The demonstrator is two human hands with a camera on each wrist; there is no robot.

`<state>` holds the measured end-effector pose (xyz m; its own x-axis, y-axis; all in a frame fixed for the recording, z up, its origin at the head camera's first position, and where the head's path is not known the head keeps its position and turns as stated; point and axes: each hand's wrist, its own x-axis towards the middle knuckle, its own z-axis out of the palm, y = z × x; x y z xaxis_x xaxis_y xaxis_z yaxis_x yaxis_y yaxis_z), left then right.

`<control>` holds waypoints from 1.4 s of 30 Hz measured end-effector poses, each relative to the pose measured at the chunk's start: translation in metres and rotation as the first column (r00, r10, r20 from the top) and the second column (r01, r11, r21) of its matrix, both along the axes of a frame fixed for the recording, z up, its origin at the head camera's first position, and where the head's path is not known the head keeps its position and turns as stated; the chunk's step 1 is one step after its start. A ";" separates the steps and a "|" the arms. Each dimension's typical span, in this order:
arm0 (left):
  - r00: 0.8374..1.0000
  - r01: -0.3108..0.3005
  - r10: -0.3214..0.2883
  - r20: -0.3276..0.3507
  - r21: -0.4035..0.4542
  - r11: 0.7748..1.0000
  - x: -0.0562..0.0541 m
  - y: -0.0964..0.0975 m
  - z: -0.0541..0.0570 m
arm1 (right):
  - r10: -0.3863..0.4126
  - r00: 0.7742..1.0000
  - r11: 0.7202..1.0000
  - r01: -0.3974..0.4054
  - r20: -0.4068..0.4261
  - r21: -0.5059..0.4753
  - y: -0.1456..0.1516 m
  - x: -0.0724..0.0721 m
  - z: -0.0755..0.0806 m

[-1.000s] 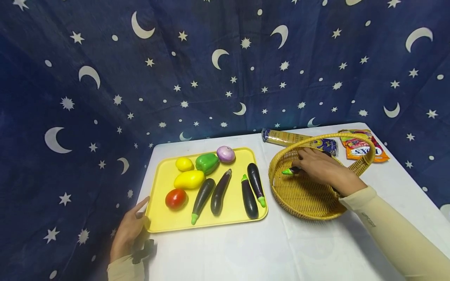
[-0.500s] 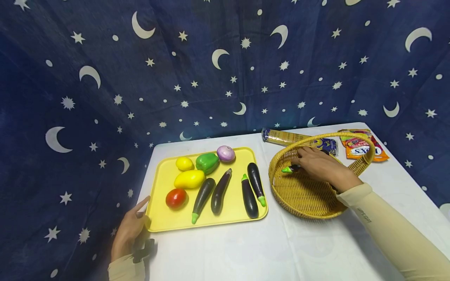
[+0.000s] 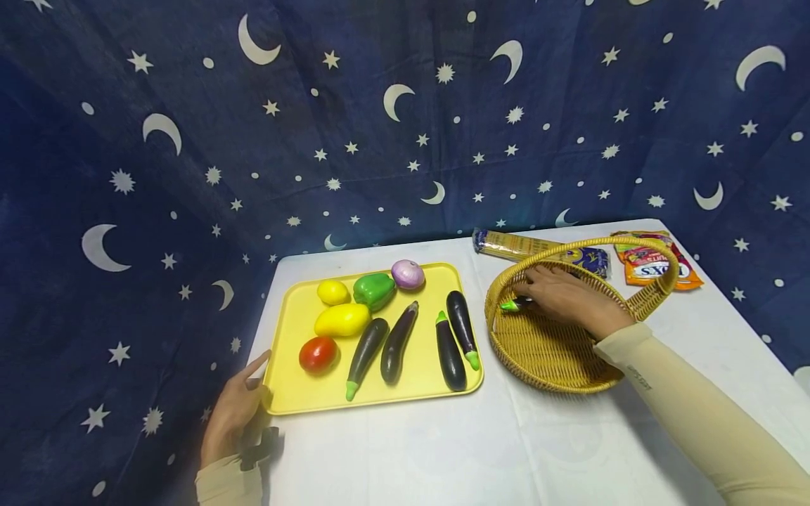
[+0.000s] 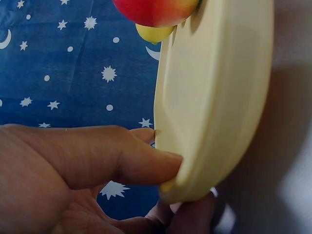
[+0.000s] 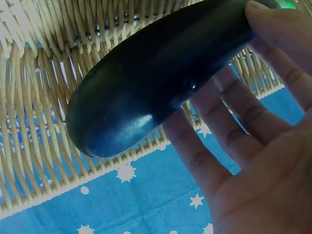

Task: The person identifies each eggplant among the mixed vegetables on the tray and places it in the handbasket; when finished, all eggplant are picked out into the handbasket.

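Observation:
My left hand (image 3: pixel 234 411) grips the near left corner of a yellow tray (image 3: pixel 405 388). In the left wrist view its thumb lies over the rim, with other fingers underneath. My right hand (image 3: pixel 566 295) reaches into a wicker basket (image 3: pixel 538 383) and holds a dark eggplant (image 5: pixel 156 73). The thumb presses near the green stem end, and the fingers lie behind it. From the head, only that eggplant's stem end shows left of the fingers. On the tray lie several more eggplants (image 3: pixel 396 344), a tomato (image 3: pixel 318 355), a mango (image 3: pixel 342 320), a lemon (image 3: pixel 332 292), a green pepper (image 3: pixel 374 291) and a purple onion (image 3: pixel 408 275).
Behind the basket lie a long pack of pasta (image 3: pixel 515 246) and an orange snack bag (image 3: pixel 658 263). The basket's tall handle (image 3: pixel 607 242) arches above the right hand. A white cloth covers the table (image 3: pixel 392 457); a dark blue star-patterned curtain (image 3: pixel 354 126) hangs behind.
Inside the basket, my right hand and the eggplant have shifted slightly left. The left hand stays at the tray corner, and the things on the tray have not moved.

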<state>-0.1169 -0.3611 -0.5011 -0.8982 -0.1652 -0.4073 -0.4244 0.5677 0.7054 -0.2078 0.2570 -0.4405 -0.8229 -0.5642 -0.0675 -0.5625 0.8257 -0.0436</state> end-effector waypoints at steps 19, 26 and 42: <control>1.000 -0.014 0.013 0.022 0.034 0.999 0.000 0.000 0.000 | 0.075 0.997 0.997 -0.075 -0.026 0.003 -0.003 -0.007 -0.010; 1.000 -0.011 0.011 0.015 0.028 1.000 0.001 -0.001 0.000 | 0.073 0.997 0.997 -0.073 -0.024 -0.002 -0.002 -0.008 -0.013; 1.000 -0.013 0.012 0.027 0.013 1.000 -0.001 0.000 0.000 | 0.049 0.999 0.999 -0.049 0.001 0.009 -0.001 -0.004 -0.013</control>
